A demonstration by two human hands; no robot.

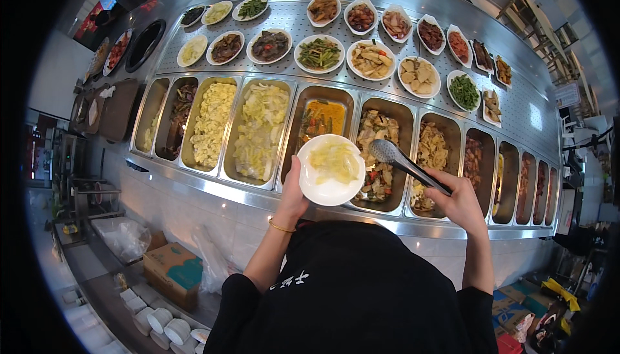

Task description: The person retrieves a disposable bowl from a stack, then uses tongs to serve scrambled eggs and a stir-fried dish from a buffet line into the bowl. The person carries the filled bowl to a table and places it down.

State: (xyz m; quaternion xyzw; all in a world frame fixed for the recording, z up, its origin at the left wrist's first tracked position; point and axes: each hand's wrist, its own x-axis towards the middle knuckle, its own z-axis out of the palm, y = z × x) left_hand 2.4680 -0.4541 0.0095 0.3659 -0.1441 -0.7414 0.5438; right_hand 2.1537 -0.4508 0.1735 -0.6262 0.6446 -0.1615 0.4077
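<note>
My left hand (294,192) holds a round white plate (332,190) by its left edge, with pale green cooked cabbage (334,160) on it. The plate overlaps the front of a steel pan of orange broth with vegetables (323,114). In my right hand (457,199) is a pair of metal serving tongs with black handles (399,158); their perforated head is over a pan of mixed sliced vegetables (380,126), just right of the plate. Nothing shows between the tongs. Left of the broth stands a pan of chopped cabbage (261,126), and beyond it one of yellow scrambled egg (213,117).
Steel food pans line the counter's front edge (242,194). Behind them, filled dishes such as green beans (319,54) stand on a perforated steel shelf (290,12). Brown trays (118,112) lie at the left. Behind me at lower left are a cardboard box (172,269) and stacked white bowls (177,330).
</note>
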